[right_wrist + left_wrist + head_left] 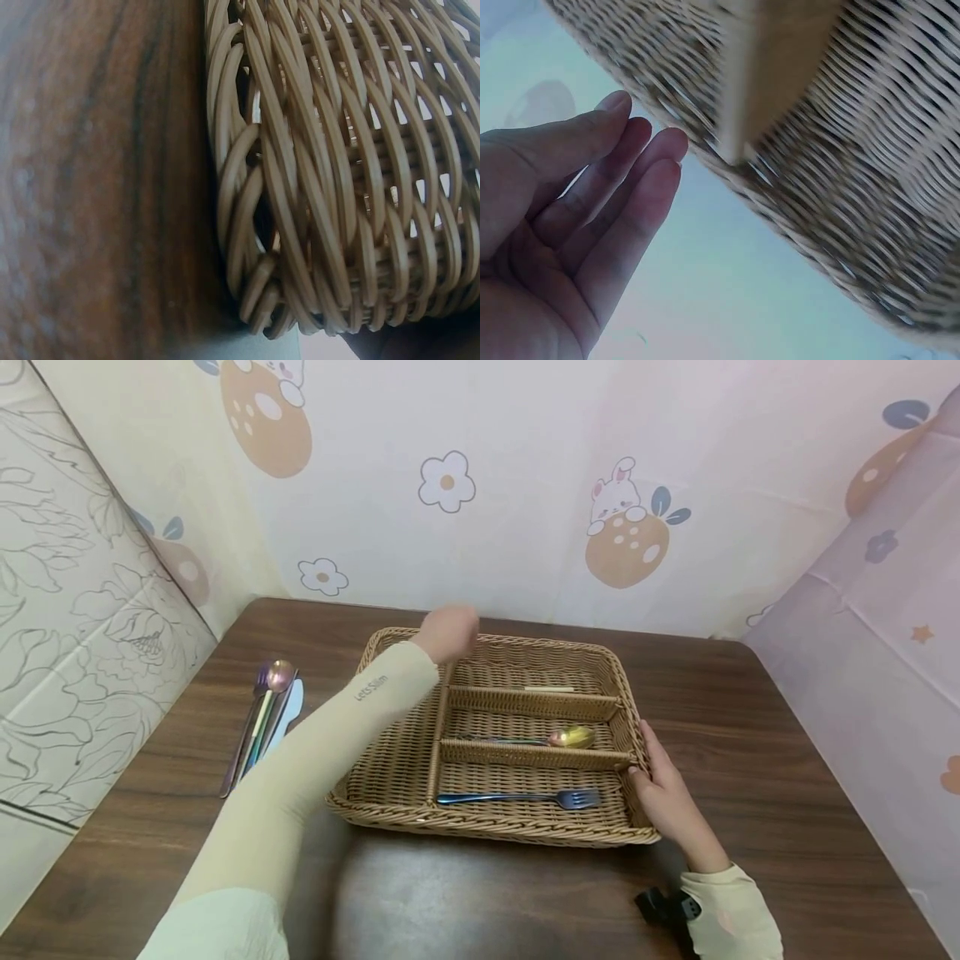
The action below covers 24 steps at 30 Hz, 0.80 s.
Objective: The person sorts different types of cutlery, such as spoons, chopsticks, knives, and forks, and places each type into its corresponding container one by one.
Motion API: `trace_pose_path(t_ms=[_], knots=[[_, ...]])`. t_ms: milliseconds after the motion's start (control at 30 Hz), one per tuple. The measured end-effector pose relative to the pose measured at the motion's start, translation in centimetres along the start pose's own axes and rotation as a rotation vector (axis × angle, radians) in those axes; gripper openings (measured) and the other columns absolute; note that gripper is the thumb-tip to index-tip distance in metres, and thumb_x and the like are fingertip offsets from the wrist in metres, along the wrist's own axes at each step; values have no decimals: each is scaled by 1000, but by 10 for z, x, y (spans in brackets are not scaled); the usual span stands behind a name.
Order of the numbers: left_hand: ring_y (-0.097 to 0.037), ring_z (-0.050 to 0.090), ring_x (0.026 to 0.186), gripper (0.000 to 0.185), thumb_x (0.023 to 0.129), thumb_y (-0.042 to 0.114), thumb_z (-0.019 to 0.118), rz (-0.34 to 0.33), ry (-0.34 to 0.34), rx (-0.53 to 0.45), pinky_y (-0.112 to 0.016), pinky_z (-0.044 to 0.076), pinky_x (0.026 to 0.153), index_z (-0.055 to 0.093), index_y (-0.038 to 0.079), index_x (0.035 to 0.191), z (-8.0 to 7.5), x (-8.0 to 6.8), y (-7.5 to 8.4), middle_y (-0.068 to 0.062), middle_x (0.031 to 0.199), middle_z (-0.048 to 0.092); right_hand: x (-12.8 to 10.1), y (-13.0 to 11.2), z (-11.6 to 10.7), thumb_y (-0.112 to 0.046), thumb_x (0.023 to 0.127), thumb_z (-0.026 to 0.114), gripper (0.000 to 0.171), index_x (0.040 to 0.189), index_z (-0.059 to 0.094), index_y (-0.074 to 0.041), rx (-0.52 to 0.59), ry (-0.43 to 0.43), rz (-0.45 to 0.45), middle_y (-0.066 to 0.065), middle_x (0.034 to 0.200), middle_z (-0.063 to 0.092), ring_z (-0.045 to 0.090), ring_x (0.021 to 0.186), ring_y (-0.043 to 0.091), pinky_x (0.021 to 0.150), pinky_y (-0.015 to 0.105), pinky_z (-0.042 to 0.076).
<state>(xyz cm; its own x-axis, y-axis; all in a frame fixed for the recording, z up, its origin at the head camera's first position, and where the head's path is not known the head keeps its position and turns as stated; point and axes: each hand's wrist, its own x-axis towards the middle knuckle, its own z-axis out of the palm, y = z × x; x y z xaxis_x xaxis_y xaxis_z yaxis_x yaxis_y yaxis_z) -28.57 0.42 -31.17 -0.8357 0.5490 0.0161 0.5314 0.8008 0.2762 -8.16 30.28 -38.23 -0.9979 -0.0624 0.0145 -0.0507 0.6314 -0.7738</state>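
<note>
1. a brown wooden table (750, 760) stands against walls papered with cartoon rabbits and flowers.
2. a wicker tray (390, 768) with compartments lies at the table's centre; a gold spoon (572, 737) is in its middle slot, a blue fork (525, 797) in the nearest one.
3. my left hand (448, 633), blurred, hovers over the tray's far left corner, fingers straight and empty.
4. my right hand (667, 797) rests flat against the tray's right wall; its fingertips are partly hidden.
5. loose cutlery (262, 718) lies left of the tray, overlapping, hard to count.
</note>
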Motion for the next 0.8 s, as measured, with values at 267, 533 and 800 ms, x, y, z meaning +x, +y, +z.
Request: trace_pose_path(t_ms=[267, 533, 800], knots=[[-20, 56, 65, 14, 72, -9, 61, -75, 64, -16, -37, 52, 65, 65, 4, 69, -16, -34, -47, -6, 71, 64, -1, -2, 0, 7, 95, 37, 70, 151, -4, -3, -1, -7, 4, 29, 154, -2, 3, 138, 47, 106, 63, 13], [-20, 51, 61, 14, 75, -6, 60, -143, 79, 27, -37, 48, 58, 63, 4, 65, -18, -65, -86, -6, 68, 60, 0, -1, 0, 7, 95, 37, 70, 151, -4, -2, -6, -6, 1, 29, 153, -2, 4, 138, 48, 106, 63, 13], [-20, 43, 51, 23, 73, -4, 56, -172, 88, 28, -35, 39, 49, 47, 9, 56, -19, -98, -112, -3, 53, 46, 0, 0, 0, 7, 95, 37, 70, 151, -4, -2, -10, -6, 2, 30, 153, -3, 3, 138, 48, 106, 63, 12]])
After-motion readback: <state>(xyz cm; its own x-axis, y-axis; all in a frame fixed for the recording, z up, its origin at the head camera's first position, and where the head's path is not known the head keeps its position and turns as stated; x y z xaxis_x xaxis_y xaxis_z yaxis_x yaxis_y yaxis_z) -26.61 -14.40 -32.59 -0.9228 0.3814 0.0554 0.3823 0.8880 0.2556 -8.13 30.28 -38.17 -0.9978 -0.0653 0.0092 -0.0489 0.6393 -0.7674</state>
